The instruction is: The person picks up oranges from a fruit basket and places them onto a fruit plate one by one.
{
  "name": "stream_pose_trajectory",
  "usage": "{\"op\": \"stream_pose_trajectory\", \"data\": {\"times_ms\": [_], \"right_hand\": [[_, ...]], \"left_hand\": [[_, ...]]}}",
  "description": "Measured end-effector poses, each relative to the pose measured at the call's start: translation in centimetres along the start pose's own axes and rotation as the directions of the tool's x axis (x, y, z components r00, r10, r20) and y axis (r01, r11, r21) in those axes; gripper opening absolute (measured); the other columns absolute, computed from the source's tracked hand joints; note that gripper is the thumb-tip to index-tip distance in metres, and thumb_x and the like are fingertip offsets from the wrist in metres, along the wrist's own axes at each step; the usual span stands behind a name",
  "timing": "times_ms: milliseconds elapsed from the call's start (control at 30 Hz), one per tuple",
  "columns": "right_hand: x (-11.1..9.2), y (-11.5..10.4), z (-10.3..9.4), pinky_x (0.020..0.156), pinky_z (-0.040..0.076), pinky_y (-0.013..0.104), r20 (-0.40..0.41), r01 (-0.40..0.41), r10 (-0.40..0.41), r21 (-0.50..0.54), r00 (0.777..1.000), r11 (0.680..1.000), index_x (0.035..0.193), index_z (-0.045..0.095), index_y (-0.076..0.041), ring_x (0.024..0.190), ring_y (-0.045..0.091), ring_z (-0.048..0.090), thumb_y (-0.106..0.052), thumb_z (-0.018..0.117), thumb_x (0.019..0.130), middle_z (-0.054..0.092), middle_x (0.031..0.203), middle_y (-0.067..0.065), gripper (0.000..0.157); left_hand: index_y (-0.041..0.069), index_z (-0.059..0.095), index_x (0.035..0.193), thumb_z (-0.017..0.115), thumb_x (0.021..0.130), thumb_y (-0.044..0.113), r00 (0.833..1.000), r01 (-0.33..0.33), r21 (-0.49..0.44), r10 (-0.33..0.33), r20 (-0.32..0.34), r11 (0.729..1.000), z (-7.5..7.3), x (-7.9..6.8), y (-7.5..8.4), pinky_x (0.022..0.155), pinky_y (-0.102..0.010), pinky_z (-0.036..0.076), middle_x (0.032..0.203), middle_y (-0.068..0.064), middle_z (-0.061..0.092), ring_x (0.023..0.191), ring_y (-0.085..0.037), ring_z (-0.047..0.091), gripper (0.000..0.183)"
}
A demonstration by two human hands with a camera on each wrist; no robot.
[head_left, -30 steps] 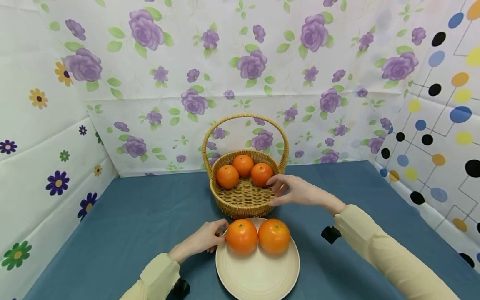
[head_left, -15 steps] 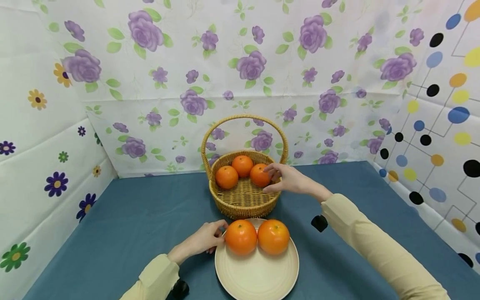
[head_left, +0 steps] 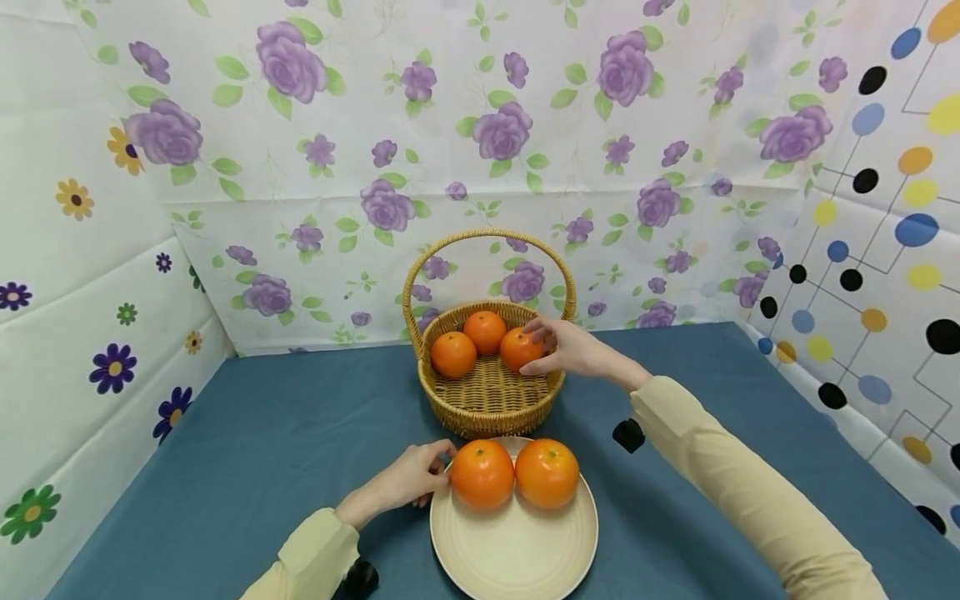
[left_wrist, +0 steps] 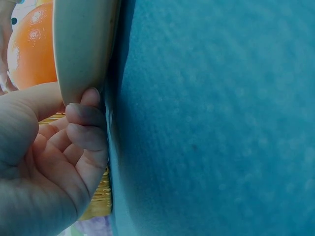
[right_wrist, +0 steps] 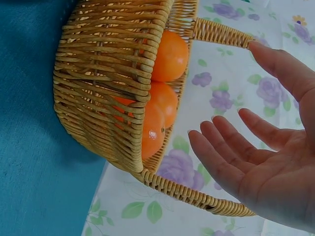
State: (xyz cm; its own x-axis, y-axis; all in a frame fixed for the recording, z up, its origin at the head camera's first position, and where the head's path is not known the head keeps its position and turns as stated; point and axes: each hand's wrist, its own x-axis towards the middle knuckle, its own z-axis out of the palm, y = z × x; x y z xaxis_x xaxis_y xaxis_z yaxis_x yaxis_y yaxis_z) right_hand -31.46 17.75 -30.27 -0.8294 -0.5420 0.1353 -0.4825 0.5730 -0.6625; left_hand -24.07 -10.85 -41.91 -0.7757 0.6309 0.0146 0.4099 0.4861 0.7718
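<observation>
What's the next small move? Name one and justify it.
Probably ease the right grip in and curl it round the rightmost orange in the basket. Its fingers are spread beside that orange, holding nothing. The left grip pinches the plate, which has bare space in front of its two oranges.

There are five oranges [head_left: 482, 475], one basket [head_left: 487, 417], one plate [head_left: 517, 554] and two hands [head_left: 405, 477].

A basket [head_left: 491, 414] holds three oranges [head_left: 485, 333] (glossy); a plate [head_left: 517, 550], two [head_left: 547, 475].
</observation>
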Motion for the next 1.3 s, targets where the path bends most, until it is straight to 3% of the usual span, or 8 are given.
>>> {"op": "stream_pose_trajectory", "data": {"times_ms": [333,567,967,1300], "right_hand": [[1.4,0.2,0.1,0.084,0.040,0.043,-0.019,-0.030,0.030,-0.016,0.999,0.999,0.127,0.042,-0.002,0.107,0.034,0.046,-0.029,0.073,0.076,0.048,0.118,0.017,0.065],[2.0,0.9,0.5,0.083,0.041,0.044,-0.005,-0.046,0.046,-0.030,0.999,0.998,0.127,0.042,0.001,0.107,0.036,0.047,-0.025,0.073,0.077,0.046,0.119,0.025,0.064],[3.3,1.2,0.2,0.084,0.039,0.045,-0.004,-0.115,0.115,-0.095,0.993,0.989,0.126,0.043,0.001,0.110,0.035,0.043,-0.029,0.073,0.076,0.047,0.120,0.023,0.065],[4.4,1.5,0.8,0.083,0.038,0.044,0.007,-0.115,0.117,-0.137,0.993,0.984,0.126,0.043,0.002,0.107,0.038,0.043,-0.024,0.073,0.076,0.045,0.120,0.026,0.064]], "left_hand": [[0.005,0.051,0.102,0.053,0.086,0.000,1.000,-0.006,0.002,0.006,-0.004,1.000,0.0,0.0,0.0,0.035,-0.026,0.037,0.052,-0.001,0.049,0.037,-0.012,0.043,0.017],[0.006,0.052,0.102,0.053,0.086,0.002,0.998,0.053,-0.033,-0.052,0.024,0.998,0.1,0.1,-0.2,0.034,-0.025,0.036,0.051,-0.003,0.049,0.036,-0.012,0.042,0.017],[0.006,0.052,0.101,0.052,0.087,0.002,1.000,0.013,-0.009,-0.012,0.003,1.000,-0.1,0.1,-0.2,0.035,-0.027,0.037,0.050,-0.001,0.048,0.037,-0.013,0.043,0.015],[0.005,0.052,0.101,0.053,0.087,0.002,1.000,-0.005,-0.003,0.005,-0.002,1.000,0.0,0.0,-0.1,0.034,-0.026,0.036,0.050,-0.001,0.048,0.036,-0.013,0.042,0.014]]}}
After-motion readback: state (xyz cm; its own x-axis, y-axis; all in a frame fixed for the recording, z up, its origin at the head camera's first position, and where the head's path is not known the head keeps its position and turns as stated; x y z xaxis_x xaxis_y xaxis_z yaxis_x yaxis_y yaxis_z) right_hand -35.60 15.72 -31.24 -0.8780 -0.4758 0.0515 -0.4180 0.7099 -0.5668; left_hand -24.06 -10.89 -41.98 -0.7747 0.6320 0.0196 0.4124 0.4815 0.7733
